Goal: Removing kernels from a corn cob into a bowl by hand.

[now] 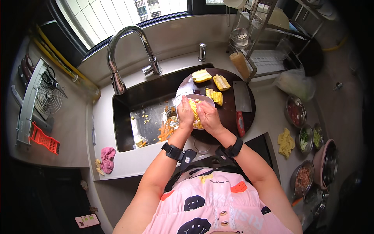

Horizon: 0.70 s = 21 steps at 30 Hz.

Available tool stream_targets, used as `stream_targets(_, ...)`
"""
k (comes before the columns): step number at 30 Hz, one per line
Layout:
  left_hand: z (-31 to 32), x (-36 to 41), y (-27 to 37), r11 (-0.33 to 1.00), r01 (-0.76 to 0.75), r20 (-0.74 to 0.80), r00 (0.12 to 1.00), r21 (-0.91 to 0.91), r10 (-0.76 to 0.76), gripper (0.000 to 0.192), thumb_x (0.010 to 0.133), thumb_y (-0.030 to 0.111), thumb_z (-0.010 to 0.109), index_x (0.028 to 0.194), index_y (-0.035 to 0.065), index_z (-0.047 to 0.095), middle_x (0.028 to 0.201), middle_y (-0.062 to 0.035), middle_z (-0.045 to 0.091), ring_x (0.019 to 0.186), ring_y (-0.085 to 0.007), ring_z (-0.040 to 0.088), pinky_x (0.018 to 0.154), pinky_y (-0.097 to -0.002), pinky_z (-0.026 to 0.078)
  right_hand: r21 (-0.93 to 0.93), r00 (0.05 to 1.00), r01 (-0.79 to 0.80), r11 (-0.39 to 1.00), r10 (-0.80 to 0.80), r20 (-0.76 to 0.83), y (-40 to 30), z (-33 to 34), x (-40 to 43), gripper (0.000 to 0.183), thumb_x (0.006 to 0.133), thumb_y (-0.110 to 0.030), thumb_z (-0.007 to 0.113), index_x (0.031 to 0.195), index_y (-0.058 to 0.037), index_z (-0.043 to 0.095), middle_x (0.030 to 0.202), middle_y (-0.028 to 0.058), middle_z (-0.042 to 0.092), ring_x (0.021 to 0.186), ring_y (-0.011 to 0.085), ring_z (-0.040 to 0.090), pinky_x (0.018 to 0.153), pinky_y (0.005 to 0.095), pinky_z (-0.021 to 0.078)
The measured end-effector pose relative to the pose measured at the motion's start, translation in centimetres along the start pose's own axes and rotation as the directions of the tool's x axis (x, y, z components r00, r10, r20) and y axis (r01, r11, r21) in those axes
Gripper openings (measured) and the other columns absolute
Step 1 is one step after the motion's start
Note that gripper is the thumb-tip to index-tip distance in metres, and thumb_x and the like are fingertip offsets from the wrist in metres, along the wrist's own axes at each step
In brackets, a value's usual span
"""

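Between my two hands is a piece of yellow corn cob (192, 107), held above a pale bowl (207, 97). My left hand (185, 113) grips the piece from the left, thumb pointing away from me. On its right side, the fingers of my right hand (209, 114) press against the kernels. Loose kernels (198, 125) lie in the bowl, which is partly hidden under my hands. The bowl rests on a round dark cutting board (226, 122). Several split corn pieces (221, 82) and a cleaver (242, 98) with a red handle also lie on the board.
Left of the board is a sink (146, 122) with orange peelings (166, 128) inside, under a chrome faucet (128, 32). Metal bowls of chopped food (304, 175) and a yellow cloth (285, 142) stand along the right counter. A dish rack (268, 60) is at the back right.
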<state>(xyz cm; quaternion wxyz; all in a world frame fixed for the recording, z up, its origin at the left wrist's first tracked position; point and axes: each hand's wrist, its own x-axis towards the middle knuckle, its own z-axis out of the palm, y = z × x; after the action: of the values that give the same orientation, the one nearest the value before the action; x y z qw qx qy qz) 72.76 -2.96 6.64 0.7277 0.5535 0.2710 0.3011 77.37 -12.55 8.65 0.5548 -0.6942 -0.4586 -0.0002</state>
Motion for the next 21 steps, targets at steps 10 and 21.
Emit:
stream_targets(10, -0.6, 1.0, -2.3, 0.998, -0.046, -0.017, 0.999, 0.051, 0.047, 0.046, 0.094, 0.038, 0.033, 0.072, 0.0034, 0.055, 0.066, -0.0029, 0.055, 0.058, -0.011, 0.052, 0.056, -0.0248, 0.042, 0.14, 0.981, -0.191, 0.972, 0.183, 0.07, 2.2, 0.1, -0.5, 0.025, 0.089, -0.016, 0.047, 0.081, 0.0064, 0.056, 0.066, 0.01, 0.056, 0.06, 0.0118, 0.049, 0.057, 0.0271, 0.0413)
stream_targets(21, -0.9, 2.0, -3.9, 0.993, -0.071, -0.046, 0.996, 0.098, 0.075, 0.041, 0.093, 0.034, 0.034, 0.068, 0.0058, 0.051, 0.063, -0.0007, 0.051, 0.055, -0.0084, 0.048, 0.051, -0.0247, 0.038, 0.252, 0.953, -0.299, 0.92, 0.299, 0.041, 3.1, 0.9, -0.5, 0.026, 0.089, -0.016, 0.048, 0.081, 0.0068, 0.058, 0.066, 0.0007, 0.057, 0.061, 0.0058, 0.046, 0.056, 0.024, 0.0413)
